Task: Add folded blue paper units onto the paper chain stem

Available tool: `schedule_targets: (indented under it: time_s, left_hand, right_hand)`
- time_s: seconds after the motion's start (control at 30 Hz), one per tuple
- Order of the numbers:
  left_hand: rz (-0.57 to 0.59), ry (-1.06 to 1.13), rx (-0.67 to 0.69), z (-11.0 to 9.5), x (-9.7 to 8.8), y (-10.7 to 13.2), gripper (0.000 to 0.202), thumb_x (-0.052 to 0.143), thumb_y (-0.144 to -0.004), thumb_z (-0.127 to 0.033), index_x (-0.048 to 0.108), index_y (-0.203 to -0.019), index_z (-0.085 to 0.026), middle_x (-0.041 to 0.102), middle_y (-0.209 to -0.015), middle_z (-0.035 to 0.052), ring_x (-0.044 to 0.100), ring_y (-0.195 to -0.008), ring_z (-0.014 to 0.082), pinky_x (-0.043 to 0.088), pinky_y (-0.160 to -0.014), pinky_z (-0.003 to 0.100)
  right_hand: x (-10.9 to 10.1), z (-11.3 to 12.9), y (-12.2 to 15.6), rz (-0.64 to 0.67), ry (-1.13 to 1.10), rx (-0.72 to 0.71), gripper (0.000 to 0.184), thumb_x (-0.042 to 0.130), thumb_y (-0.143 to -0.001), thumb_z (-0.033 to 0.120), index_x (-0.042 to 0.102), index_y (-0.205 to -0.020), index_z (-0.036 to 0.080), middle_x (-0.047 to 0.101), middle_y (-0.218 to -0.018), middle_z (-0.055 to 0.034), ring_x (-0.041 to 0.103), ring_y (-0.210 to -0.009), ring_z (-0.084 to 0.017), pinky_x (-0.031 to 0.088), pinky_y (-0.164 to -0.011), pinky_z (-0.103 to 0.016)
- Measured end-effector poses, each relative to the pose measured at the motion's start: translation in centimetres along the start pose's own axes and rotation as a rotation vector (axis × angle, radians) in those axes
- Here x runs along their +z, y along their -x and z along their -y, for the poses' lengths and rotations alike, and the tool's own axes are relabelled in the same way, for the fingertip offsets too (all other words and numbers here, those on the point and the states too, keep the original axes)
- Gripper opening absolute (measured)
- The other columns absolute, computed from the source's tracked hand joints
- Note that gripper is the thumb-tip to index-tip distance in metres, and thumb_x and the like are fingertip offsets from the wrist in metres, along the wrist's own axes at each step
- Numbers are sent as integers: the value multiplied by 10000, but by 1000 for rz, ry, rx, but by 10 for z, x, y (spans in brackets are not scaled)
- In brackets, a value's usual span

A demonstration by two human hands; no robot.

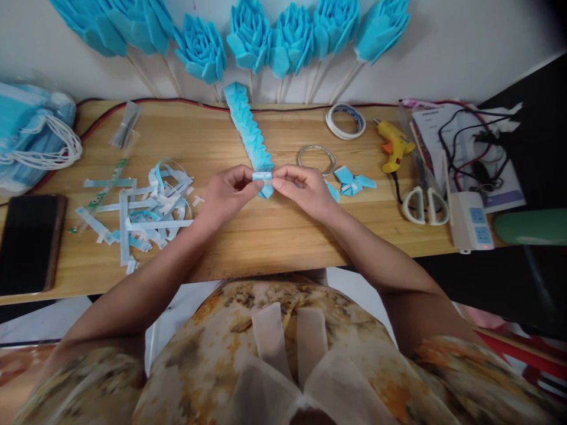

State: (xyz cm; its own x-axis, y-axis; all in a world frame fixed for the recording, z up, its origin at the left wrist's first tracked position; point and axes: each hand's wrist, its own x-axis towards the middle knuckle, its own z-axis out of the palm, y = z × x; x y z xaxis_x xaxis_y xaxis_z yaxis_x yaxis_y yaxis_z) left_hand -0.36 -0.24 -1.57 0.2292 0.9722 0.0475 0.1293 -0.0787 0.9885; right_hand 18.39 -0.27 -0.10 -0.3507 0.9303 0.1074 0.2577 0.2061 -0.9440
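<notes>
Both of my hands meet at the middle of the wooden table. My left hand (231, 190) pinches one end of a small folded light blue strip (262, 176), and the fingers of my right hand (300, 184) are closed on its other end. A pointed blue tip shows just below the strip. Beyond my fingers a long row of overlapping folded blue pieces (247, 127) stretches toward the wall. Close to my right hand lie a few loose folded blue pieces (351, 182), partly hidden by that hand, and a thin tape ring (316, 159).
Blue flowers (292, 41) on sticks lean along the wall. Left are cut strips (155, 206), a phone (30, 243) and a bagged blue bundle (35, 133). Right are a tape roll (331, 125), a yellow glue gun (394, 144), scissors (425, 206), a power strip (472, 221) and cables.
</notes>
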Motion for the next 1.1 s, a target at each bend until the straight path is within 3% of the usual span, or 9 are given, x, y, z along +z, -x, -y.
schedule_targets:
  time_s: [0.13, 0.37, 0.67, 0.83, 0.97, 1.1]
  left_hand:
    - [29, -53, 7, -4, 0, 1, 248, 669, -750, -381, 552, -677, -174, 539, -634, -10, 470, -576, 104, 370, -535, 235]
    - [53, 71, -46, 0, -2, -1, 225, 673, -756, -369, 606, -698, -162, 578, -655, -8, 501, -590, 102, 416, -577, 236]
    - [62, 120, -51, -2, -4, -2, 212, 690, -736, -316, 591, -660, -144, 574, -632, -16, 491, -582, 86, 398, -587, 216]
    - [76, 66, -47, -2, -5, -2, 210, 662, -772, -317, 611, -659, -148, 582, -627, -7, 495, -594, 99, 396, -599, 229]
    - [60, 151, -10, -4, -7, -2, 291, 540, -854, -324, 614, -637, -146, 590, -629, 19, 512, -610, 113, 404, -608, 242]
    - [77, 88, -45, -7, -7, -3, 236, 622, -812, -332, 624, -671, -144, 567, -621, 2, 492, -597, 102, 398, -592, 231]
  right_hand:
    - [1, 0, 0, -33, 106, -32, 191, 622, -803, 321, 593, -677, 181, 574, -631, 37, 448, -580, -93, 363, -577, -238]
    - [0, 1, -1, -24, 115, -44, 165, 575, -810, 280, 598, -685, 175, 579, -635, 32, 454, -597, -98, 354, -592, -240]
    - [-9, 1, -3, 108, 33, -17, 224, 560, -840, 341, 652, -746, 160, 619, -697, 13, 506, -663, -116, 381, -637, -244]
    - [-9, 2, -3, 29, 122, -41, 184, 606, -808, 312, 626, -704, 162, 596, -658, 21, 490, -636, -109, 369, -625, -245]
    - [-8, 2, -3, -12, 145, -47, 164, 600, -796, 280, 606, -678, 167, 600, -653, 22, 485, -625, -107, 369, -621, -247]
    - [-7, 2, -3, -14, 153, -26, 168, 600, -796, 296, 620, -687, 170, 609, -658, 20, 489, -627, -111, 376, -620, -250]
